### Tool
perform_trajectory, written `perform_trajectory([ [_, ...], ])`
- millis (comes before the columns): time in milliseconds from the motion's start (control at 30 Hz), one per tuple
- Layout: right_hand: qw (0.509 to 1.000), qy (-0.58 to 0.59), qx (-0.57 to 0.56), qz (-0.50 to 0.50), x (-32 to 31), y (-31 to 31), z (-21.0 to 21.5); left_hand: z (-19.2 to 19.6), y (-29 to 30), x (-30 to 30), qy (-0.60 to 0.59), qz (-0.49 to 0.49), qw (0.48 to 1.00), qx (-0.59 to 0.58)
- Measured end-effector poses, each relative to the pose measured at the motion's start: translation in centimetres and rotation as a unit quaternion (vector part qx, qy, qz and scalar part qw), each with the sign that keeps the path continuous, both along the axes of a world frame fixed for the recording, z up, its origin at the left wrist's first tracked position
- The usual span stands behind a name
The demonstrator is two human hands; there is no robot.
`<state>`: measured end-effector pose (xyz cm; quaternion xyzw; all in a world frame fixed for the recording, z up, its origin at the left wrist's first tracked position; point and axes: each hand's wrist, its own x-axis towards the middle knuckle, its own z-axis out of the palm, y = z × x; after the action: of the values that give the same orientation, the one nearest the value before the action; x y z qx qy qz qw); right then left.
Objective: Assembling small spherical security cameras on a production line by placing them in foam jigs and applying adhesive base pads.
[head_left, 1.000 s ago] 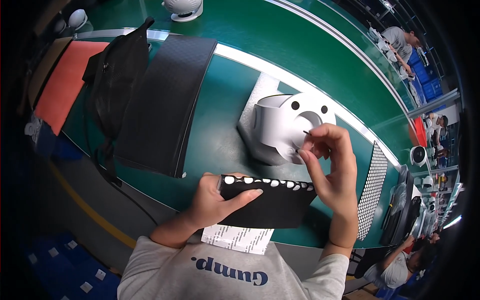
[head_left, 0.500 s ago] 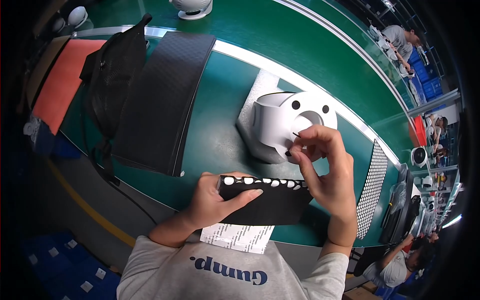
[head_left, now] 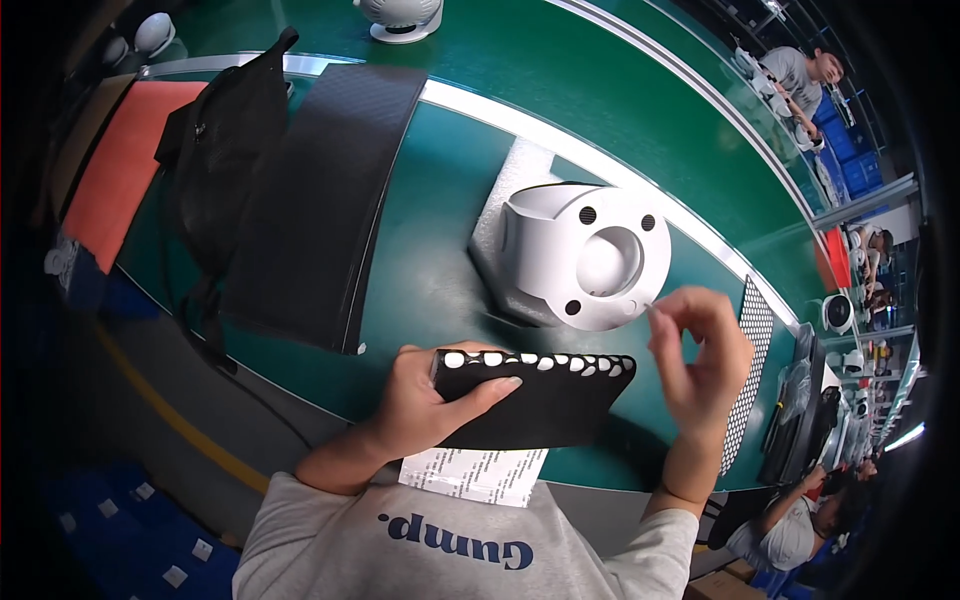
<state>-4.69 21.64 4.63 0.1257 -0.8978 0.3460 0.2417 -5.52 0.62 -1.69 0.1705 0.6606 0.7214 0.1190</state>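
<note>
My left hand (head_left: pixel 425 400) grips a bent black sheet of pads (head_left: pixel 545 410) near my chest, its thumb flat along the front. White round spots line the sheet's top fold. My right hand (head_left: pixel 705 350) is raised to the right of the sheet, its thumb and forefinger curled together in a pinch. Anything between those fingertips is too small to make out. Ahead of both hands, a white rounded housing (head_left: pixel 535 245) lies with a ring-shaped face showing. Three dark round pads (head_left: pixel 573 307) sit on that face, along with a bare round recess (head_left: pixel 629 307).
White foam (head_left: pixel 495 215) lies under the housing. Left of it are a stack of black sheets (head_left: pixel 325 200), a black bag (head_left: pixel 225 170) and an orange sheet (head_left: pixel 130 165). A dotted sheet (head_left: pixel 748 370) lies at right. Co-workers (head_left: pixel 795 80) sit farther right.
My right hand has moved right, away from the housing's face. The lower left dark pad, partly covered by my fingers before, now shows fully in place. The left hand has barely moved.
</note>
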Motion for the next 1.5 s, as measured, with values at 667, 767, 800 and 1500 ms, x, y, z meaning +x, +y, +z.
perform_trajectory([
  [667, 0.884, 0.053, 0.464, 0.010, 1.7, 1.3, 0.0, 0.1, 0.3, -0.1, -0.035, 0.003, 0.999, -0.023],
  [767, 0.882, 0.020, 0.470, 0.013, 1.9, 1.0, 0.8, 0.3, 0.3, 0.1, -0.013, 0.000, 0.999, -0.038],
  [800, 0.892, 0.003, 0.451, 0.029, 1.5, 1.1, 1.3, 0.2, 0.2, 0.1, -0.009, -0.005, 0.999, -0.037],
  [1500, 0.979, -0.100, 0.093, 0.152, -7.0, 5.6, 3.4, 0.6, 0.1, 2.0, -0.070, 0.115, 0.990, -0.038],
])
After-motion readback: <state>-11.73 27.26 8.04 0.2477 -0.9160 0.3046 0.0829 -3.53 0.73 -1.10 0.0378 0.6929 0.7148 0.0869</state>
